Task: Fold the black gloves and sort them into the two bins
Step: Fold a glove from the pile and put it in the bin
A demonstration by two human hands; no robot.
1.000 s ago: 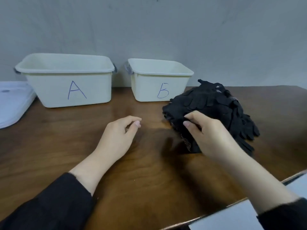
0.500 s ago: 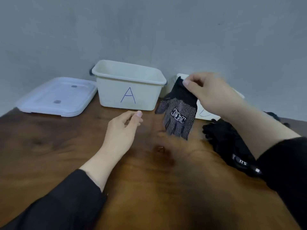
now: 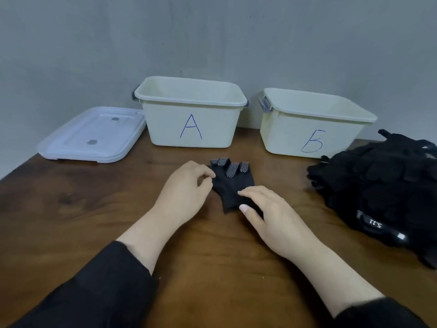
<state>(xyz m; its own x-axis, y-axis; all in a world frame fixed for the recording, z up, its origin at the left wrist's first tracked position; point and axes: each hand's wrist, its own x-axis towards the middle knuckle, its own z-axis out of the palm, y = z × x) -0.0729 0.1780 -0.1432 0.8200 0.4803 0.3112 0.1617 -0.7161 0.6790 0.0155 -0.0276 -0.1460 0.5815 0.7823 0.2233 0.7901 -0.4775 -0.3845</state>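
Head view. One glove [image 3: 233,185] lies flat on the surface [image 3: 94,209], just in front of the gap between the two bins, its dotted fingertips pointing toward them and its cuff toward me. My left hand [image 3: 184,192] sits at the glove's left edge, fingers curled, thumb and forefinger seemingly pinching the fabric there. My right hand [image 3: 269,211] rests on the cuff end, fingers fairly straight, pressing it down and not gripping.

Step in hand, as I judge it: the glove is laid out, the fold not yet made. Next move calls for holding the cuff down with the right hand and bringing one end over the other with the left, then choosing a bin. I cannot tell from here which bin this glove belongs in.

Containers: bin A [image 3: 191,124] stands behind the glove to its left; what shows of its inside is bare wall, floor hidden. Bin B [image 3: 307,131] stands behind to the right; likewise nothing visible inside. A lid [image 3: 94,136] lies flat left of bin A. The pile of gloves [image 3: 378,183] waits right of the glove, touching bin B's right front corner.
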